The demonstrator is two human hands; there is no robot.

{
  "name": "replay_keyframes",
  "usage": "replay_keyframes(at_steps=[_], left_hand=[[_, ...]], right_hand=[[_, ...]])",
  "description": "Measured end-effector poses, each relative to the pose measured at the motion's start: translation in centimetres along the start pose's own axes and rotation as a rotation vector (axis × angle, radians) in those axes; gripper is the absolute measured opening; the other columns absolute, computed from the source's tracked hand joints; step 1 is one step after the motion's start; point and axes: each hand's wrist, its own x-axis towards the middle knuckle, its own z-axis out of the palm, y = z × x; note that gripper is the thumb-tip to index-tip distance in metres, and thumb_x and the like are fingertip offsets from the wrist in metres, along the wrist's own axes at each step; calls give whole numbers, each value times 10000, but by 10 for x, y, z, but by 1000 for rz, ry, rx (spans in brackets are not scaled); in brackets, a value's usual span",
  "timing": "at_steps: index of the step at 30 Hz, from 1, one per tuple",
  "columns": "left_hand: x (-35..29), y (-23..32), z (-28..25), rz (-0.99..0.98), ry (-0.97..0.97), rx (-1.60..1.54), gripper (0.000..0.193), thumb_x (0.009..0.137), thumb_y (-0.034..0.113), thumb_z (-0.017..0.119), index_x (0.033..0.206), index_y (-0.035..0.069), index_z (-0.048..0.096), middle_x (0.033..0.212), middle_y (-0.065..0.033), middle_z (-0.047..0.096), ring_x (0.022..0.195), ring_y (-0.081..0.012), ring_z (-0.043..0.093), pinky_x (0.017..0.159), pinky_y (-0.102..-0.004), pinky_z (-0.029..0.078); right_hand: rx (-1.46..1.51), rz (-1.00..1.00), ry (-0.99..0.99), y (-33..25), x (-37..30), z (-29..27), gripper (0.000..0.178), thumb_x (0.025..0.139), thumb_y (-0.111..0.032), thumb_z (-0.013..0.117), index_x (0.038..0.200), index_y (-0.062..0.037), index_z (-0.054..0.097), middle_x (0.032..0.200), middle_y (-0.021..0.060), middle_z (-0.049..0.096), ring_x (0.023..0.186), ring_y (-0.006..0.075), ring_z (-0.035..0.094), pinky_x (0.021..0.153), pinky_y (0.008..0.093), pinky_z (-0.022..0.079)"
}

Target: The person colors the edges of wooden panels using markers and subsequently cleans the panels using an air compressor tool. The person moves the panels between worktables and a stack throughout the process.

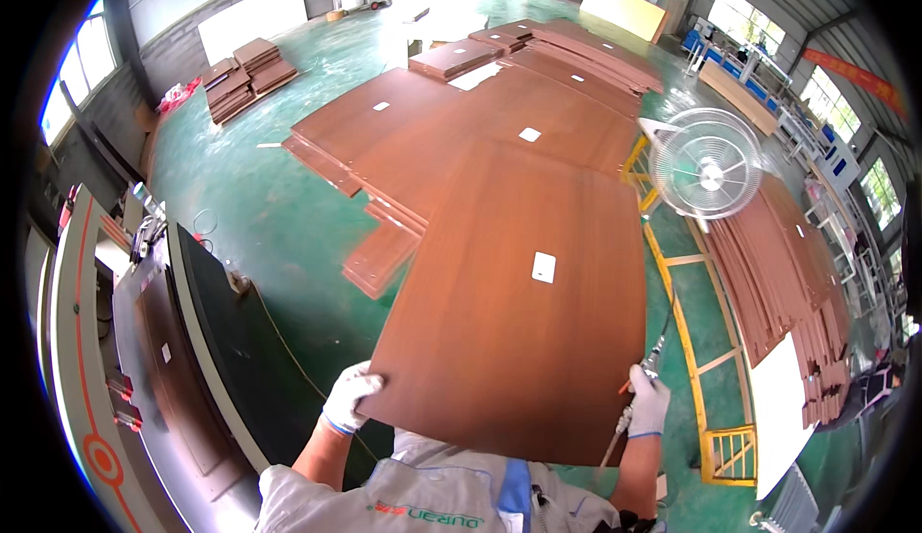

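Note:
A large reddish-brown wood-grain panel (pixel 509 341) with a white label (pixel 544 267) fills the space before me, tilted away from my body. My left hand (pixel 351 397), in a white glove, is closed on its near left edge, thumb on top. At the near right edge is my gloved right hand (pixel 649 403), closed around a slim silver hand tool (pixel 655 352) with an orange part and a hose. That hand also appears to grip the panel's edge; its fingers are partly hidden. Beyond the panel, more brown panels (pixel 432 139) lie in wide, low stacks.
A machine with a dark belt (pixel 235 351) stands at left, another panel (pixel 178 351) on its bed. To the right are a round caged fan (pixel 709 173), a yellow metal frame (pixel 684 327) and stacked brown panels (pixel 759 274). A smaller stack (pixel 245 82) sits far left on the green floor.

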Motion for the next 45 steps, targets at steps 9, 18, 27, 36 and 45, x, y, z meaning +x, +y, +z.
replay_keyframes(at_steps=[9,18,27,36,45], left_hand=[[78,79,-131,264,349,-440,531,802,145,730,1300,46,572,1223,-119,631,1177,-309,575,1042,-473,457],[175,183,-226,400,490,-483,86,690,19,703,774,22,689,838,-82,690,876,-271,661,907,-436,547],[185,251,-351,531,467,-407,152,682,54,687,827,14,669,975,-120,686,956,-304,655,926,-461,551],[267,364,-418,295,384,-293,219,731,79,687,945,43,659,976,-109,691,968,-307,668,928,-472,556],[434,339,-402,27,426,-149,168,868,-13,682,1032,23,669,1027,-79,703,965,-232,677,947,-381,565]], right_hand=[[-14,-21,-543,-37,-42,271,243,858,-243,770,782,-19,712,691,-11,617,639,67,508,575,249,373],[82,-53,-644,-90,-49,467,282,872,-261,771,705,-62,661,576,-46,504,419,49,419,386,249,319],[55,-42,-847,-133,-68,600,311,879,-319,744,740,-54,657,587,-1,542,426,94,466,398,293,365],[75,-101,-611,-92,-92,733,333,892,-339,735,729,-67,631,512,18,496,333,133,430,324,315,336],[-63,231,-769,-111,-78,694,350,929,-403,683,937,-53,665,637,48,615,455,86,518,373,256,354]])
